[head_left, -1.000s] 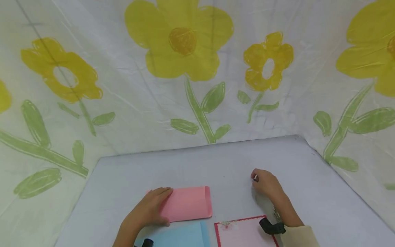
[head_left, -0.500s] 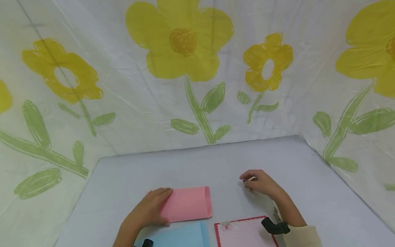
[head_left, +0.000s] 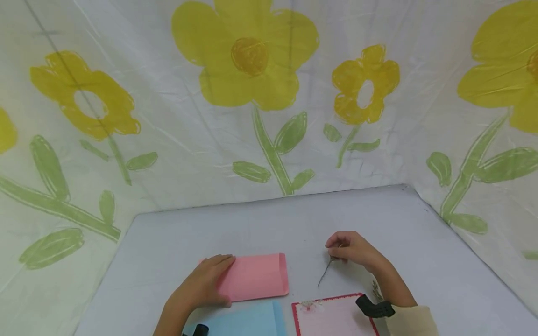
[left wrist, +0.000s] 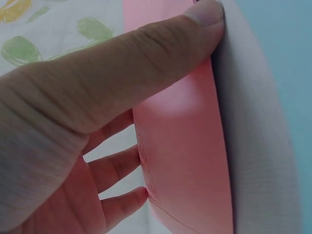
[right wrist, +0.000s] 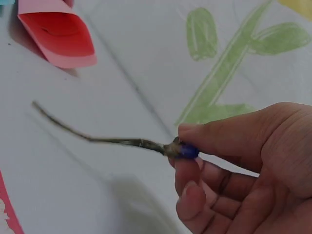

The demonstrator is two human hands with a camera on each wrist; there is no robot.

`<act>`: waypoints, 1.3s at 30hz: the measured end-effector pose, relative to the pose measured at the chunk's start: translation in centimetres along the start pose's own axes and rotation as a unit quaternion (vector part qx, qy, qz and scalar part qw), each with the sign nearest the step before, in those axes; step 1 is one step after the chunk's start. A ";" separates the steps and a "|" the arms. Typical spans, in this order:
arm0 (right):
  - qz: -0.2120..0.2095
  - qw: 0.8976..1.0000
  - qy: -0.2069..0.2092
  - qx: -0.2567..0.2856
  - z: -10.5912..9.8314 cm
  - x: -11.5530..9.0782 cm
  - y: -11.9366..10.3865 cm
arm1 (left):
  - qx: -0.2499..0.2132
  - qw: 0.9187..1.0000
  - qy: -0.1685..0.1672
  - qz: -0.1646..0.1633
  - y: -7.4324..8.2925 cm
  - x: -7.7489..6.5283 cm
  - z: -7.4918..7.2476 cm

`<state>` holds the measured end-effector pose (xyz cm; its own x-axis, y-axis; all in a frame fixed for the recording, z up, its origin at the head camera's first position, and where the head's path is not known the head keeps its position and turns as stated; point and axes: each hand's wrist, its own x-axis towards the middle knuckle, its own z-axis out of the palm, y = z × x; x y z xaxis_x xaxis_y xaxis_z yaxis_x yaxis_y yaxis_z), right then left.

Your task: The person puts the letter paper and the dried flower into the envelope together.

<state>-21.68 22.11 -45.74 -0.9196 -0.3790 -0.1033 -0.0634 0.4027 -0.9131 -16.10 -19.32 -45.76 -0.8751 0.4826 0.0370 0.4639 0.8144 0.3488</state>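
My left hand holds the pink envelope across its width on the table. In the left wrist view the thumb lies along one long edge and the fingertips touch the opposite edge. My right hand pinches a dried flower between thumb and fingers, a little above the table right of the envelope. Its thin, bent brown stem sticks out of the grip, and a blue-purple bloom shows at the fingertips. The envelope's end facing the right hand gapes, as the right wrist view shows.
A light blue envelope lies in front of the pink one. Beside it is a pale pink card with a red border. Another dried sprig lies by the right wrist. A flower-painted curtain bounds the table.
My right hand has shifted left and turned the dried flower, so its stem now points toward the front of the table. The left hand and pink envelope stay put.
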 end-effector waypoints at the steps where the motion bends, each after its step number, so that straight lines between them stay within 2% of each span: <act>1: -0.002 1.000 0.002 0.004 0.0 0.0 0.0 | 0.000 1.000 0.000 0.000 0.0 0.0 0.0; 16: -0.020 0.998 0.000 0.053 1.3 0.7 -0.4 | -0.009 1.000 -0.001 -0.001 0.0 0.1 -0.2; 29: -0.020 0.998 0.018 0.053 2.8 0.9 -0.4 | -0.014 1.000 -0.014 -0.019 0.1 0.1 -0.1; 39: -0.021 0.998 0.024 0.051 3.9 1.2 -0.2 | -0.011 1.000 -0.004 -0.008 0.0 0.0 0.1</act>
<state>-21.29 18.31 -47.21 -0.9350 -0.3514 -0.0476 -0.0639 0.2990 -0.9521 -16.05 -19.28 -45.80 -0.8811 0.4723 0.0242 0.4467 0.8146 0.3700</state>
